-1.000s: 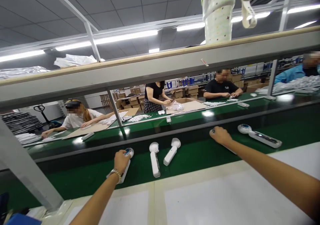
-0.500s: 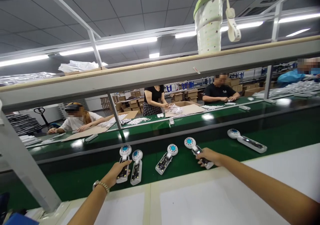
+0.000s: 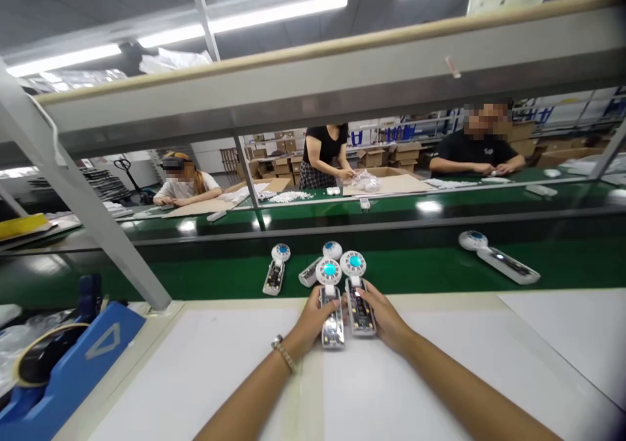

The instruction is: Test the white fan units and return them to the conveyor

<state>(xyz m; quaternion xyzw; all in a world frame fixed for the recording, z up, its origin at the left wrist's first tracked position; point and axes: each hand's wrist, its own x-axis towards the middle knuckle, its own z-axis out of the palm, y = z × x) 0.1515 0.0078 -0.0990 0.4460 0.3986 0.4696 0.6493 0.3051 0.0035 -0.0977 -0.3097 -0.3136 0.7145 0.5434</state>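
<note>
My left hand (image 3: 310, 320) grips one round-headed device (image 3: 333, 317), my right hand (image 3: 386, 317) another (image 3: 360, 307), above the counter's (image 3: 415, 376) far edge; my fingers partly cover both. Behind, a third (image 3: 309, 271) is partly hidden.

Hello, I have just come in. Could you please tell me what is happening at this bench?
The left hand and the right hand each hold a white device with a round head, side by side, both heads glowing blue. Three similar devices lie on the green belt beyond. Across from them, three people work with their hands at another green surface.
</note>
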